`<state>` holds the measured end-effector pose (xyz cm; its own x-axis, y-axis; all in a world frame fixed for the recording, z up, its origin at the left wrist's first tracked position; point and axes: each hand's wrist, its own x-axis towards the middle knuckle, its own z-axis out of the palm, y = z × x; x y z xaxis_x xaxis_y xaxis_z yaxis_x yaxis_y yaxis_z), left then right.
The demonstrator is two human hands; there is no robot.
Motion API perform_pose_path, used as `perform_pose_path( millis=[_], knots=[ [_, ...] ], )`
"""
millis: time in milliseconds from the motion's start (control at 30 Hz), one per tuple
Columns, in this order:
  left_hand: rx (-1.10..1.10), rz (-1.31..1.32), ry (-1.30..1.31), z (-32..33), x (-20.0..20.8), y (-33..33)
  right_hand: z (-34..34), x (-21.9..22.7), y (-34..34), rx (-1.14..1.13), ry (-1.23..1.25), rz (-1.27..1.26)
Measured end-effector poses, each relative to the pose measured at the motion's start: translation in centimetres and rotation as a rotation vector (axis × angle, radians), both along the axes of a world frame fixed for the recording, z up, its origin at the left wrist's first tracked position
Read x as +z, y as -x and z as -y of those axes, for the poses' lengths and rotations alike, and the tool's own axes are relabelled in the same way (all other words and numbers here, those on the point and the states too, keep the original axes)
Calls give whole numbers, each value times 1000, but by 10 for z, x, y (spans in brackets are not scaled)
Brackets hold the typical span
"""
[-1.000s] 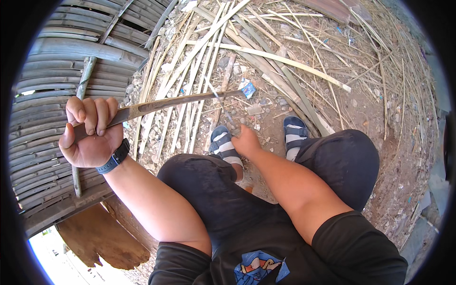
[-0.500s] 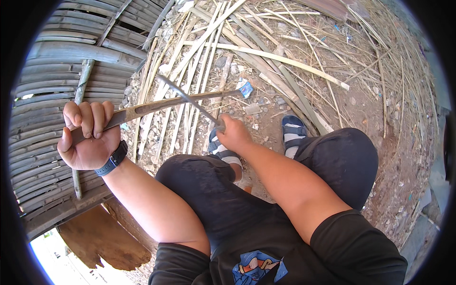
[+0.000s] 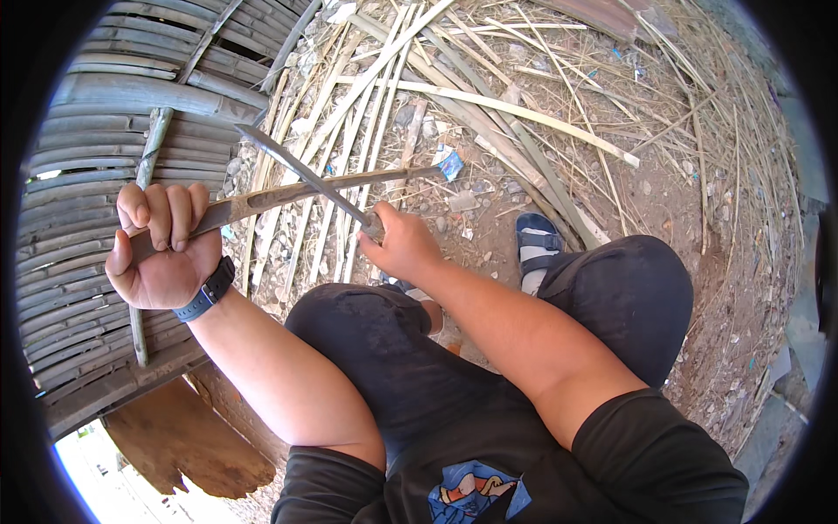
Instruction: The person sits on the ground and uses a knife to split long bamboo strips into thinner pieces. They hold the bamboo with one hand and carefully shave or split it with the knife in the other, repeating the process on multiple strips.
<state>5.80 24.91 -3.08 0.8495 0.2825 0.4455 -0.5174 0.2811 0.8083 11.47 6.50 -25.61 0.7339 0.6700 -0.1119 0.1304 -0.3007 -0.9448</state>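
On the left, my left hand point(image 3: 170, 249) is closed around the near end of a long brown bamboo strip point(image 3: 279, 197), palm turned up. The strip points away to the right and tapers toward its far end. My right hand point(image 3: 406, 244) is closed on the handle of a long-bladed knife point(image 3: 281, 155); the fingers mostly hide the handle. Its grey blade slants up and left, crossing over the strip around mid-length. Whether blade and strip touch, I cannot tell.
A bamboo slat wall point(image 3: 78, 223) stands close on the left. Pale split strips point(image 3: 524, 109) litter the stony ground ahead, with a blue scrap point(image 3: 450, 166) beyond the strip's tip. My bent knees point(image 3: 624, 297) and sandal point(image 3: 539, 242) are below the hands.
My right hand has moved a little left and up, carrying the knife, whose tip now lies farther left. The left hand and bamboo strip have stayed nearly still.
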Motion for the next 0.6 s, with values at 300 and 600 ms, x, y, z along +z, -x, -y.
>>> perform_pose_path(
  millis=[300,600],
  knots=[
    [34,25,-12,0,-2,-2,38,-92,-3,-179,470,-141],
    [35,29,4,0,-3,0,10,-23,-5,35,9,20]
  ],
)
